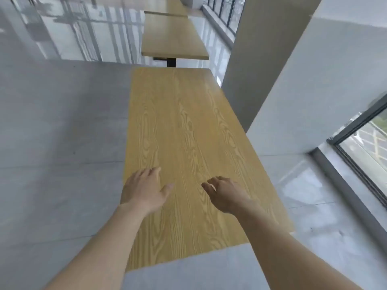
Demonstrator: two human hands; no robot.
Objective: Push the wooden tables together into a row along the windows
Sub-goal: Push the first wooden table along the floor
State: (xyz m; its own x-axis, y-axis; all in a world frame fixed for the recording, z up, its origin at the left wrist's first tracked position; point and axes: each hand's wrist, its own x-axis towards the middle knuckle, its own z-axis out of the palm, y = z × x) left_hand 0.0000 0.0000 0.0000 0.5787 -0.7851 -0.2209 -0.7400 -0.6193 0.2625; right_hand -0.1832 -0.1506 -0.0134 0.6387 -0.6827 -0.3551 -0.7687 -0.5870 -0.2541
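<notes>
A long wooden table (182,122) with light grain runs away from me in the middle of the view. My left hand (144,190) hovers over or rests on its near left part, fingers spread, holding nothing. My right hand (225,195) is over the near right part, fingers loosely curled downward, also holding nothing. Whether either palm presses on the top cannot be told. Beyond a narrow floor gap stands a second wooden table (173,36) on a black leg (171,62). A third wooden table (173,6) butts against its far end.
A wide white pillar (293,80) stands close to the near table's right edge. Windows (364,143) with dark frames line the right side, more windows (226,9) far ahead. Grey polished floor (62,132) spreads to the left.
</notes>
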